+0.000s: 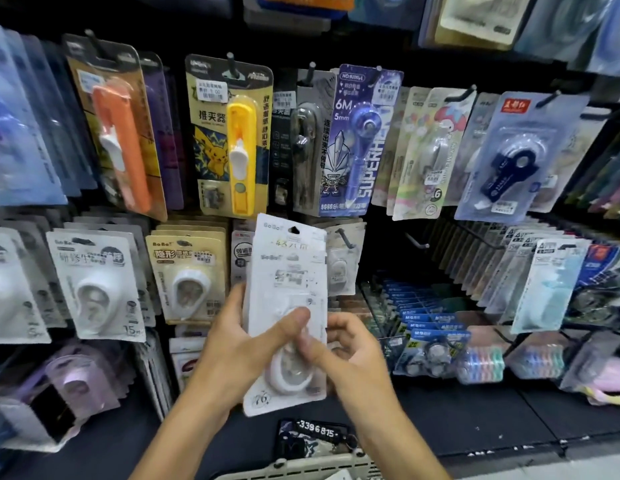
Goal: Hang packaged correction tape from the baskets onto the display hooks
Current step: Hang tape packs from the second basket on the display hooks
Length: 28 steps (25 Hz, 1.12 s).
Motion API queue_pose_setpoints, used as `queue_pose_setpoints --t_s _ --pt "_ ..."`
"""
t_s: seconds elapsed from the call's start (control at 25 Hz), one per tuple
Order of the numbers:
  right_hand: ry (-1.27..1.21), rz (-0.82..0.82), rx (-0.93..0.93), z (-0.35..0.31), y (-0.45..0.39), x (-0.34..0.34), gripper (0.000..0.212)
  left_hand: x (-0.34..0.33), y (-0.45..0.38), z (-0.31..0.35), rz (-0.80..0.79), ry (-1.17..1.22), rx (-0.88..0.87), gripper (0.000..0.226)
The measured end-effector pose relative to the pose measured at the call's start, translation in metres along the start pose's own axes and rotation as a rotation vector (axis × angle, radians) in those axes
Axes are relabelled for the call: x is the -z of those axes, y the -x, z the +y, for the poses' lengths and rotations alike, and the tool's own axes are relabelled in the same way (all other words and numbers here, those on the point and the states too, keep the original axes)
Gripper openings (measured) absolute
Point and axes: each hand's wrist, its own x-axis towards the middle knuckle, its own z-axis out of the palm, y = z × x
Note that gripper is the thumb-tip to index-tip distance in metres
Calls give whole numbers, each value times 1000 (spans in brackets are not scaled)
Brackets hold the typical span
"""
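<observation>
I hold a small stack of white packaged correction tape [290,271] upright in front of the display wall. My left hand [246,344] grips the stack from the left, thumb across the front. My right hand [350,351] pinches its lower right edge. The hang hole at the top of the stack is level with the lower row of packs. A bare black display hook [344,237] sticks out just right of the stack's top, with a white pack behind it. A basket [301,471] shows at the bottom edge.
Packs of correction tape and clip pushers hang in two rows on black hooks across the wall. Another bare hook [417,241] sits further right. Blue packs and coloured tape rolls [479,363] lie on the lower shelf at right.
</observation>
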Motion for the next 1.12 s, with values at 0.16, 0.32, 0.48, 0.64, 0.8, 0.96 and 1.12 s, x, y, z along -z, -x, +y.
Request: queue_pose_setpoints --t_s 0.16,0.32,0.48,0.64,0.8,0.96,1.12 --pt "-262 75 -2 -10 -9 16 49 -4 2 3 -31 104 8 52" --pt "-161 264 63 -20 -18 30 49 0 -3 5 131 144 -3 58" --pt "61 300 117 -20 -11 54 44 10 -8 13 173 152 -61 61" --pt "215 294 142 -9 -18 50 25 6 -6 9 167 107 -75 55" --pt "265 250 88 -13 -43 40 21 2 -5 5 152 97 -92 48" --pt "522 -87 -76 -24 -52 34 73 -3 -8 -1 159 94 -94 48" --pt "87 -73 176 -10 -28 13 60 -2 -12 -8 -21 66 -7 72"
